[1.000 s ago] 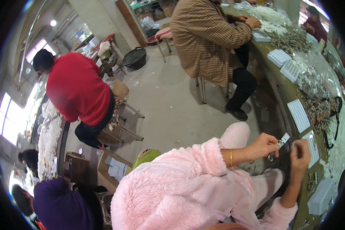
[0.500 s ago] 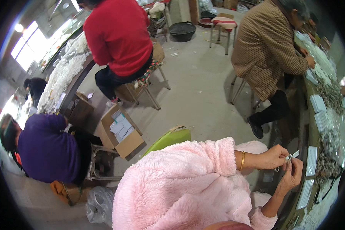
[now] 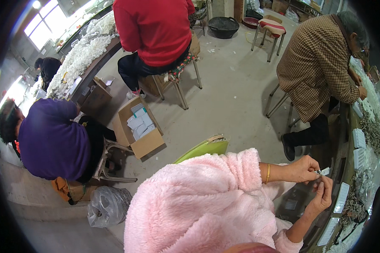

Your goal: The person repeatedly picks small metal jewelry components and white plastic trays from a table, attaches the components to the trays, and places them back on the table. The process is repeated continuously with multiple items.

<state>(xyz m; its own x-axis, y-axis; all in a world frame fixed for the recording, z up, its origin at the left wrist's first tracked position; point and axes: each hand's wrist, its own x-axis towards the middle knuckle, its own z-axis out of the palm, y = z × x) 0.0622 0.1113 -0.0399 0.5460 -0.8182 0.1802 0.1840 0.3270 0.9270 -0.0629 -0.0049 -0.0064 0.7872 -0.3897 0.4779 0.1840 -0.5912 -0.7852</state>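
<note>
My right hand (image 3: 321,197) joining left hand (image 3: 305,168) since earlier: left pinching white piece (image 3: 325,171), long axis pointing away from me; right's hold unclear.

At one o'clock you have a cushioned stool (image 3: 272,27), and near twelve a black tub (image 3: 223,30). A person in a checked jacket (image 3: 314,63) sits at your two o'clock, a person in red (image 3: 154,33) at eleven. An open cardboard box (image 3: 148,145) stands at nine, a clear plastic bag (image 3: 107,207) around seven-thirty.

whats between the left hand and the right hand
A small white rectangular piece, right where the left hand and right hand are closest, in the head view.
</note>
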